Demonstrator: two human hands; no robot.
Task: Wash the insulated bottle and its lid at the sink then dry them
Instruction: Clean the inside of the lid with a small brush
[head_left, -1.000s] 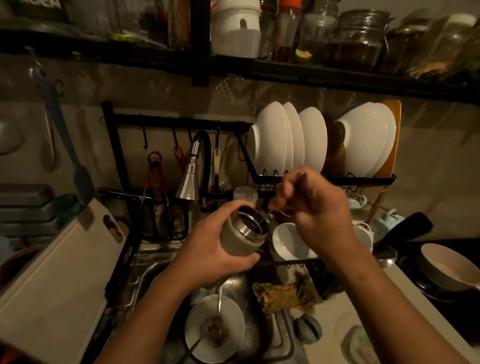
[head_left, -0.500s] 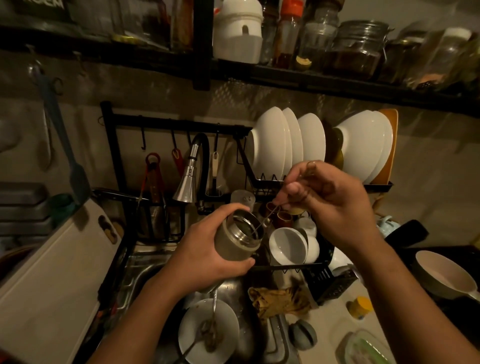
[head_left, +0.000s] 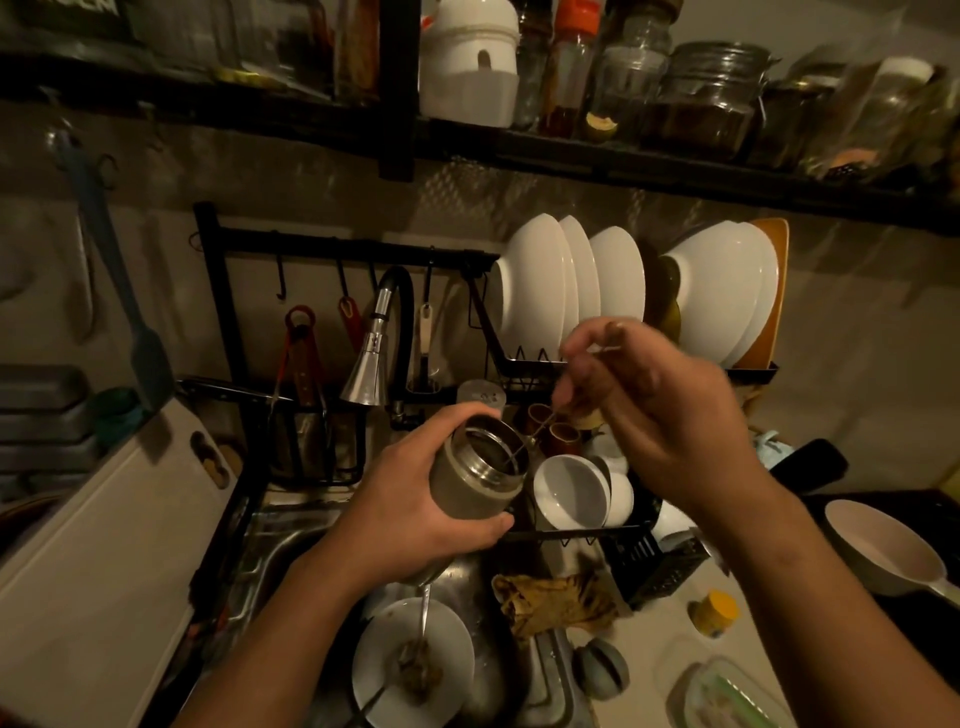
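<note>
My left hand (head_left: 415, 514) grips the insulated bottle (head_left: 478, 473), a short steel-rimmed flask with a pale body, tilted so its open mouth faces right, above the sink (head_left: 291, 540). My right hand (head_left: 654, 410) pinches a thin wire-handled tool (head_left: 540, 431) whose lower end reaches into the bottle's mouth. What is on the tool's tip is hidden inside the bottle. The lid is not something I can pick out.
A pull-down faucet (head_left: 371, 364) hangs behind the bottle. In the sink lies a dirty white plate (head_left: 410, 660) with a spoon and a crumpled cloth (head_left: 556, 597). White bowls (head_left: 571, 488) fill the black rack (head_left: 582, 532); plates (head_left: 571, 286) stand above. A cutting board (head_left: 104, 545) leans at left.
My right hand has risen and shifted right, drawing the thin tool's handle up while its tip stays in the bottle's mouth. The bottle has barely moved in my left hand.
</note>
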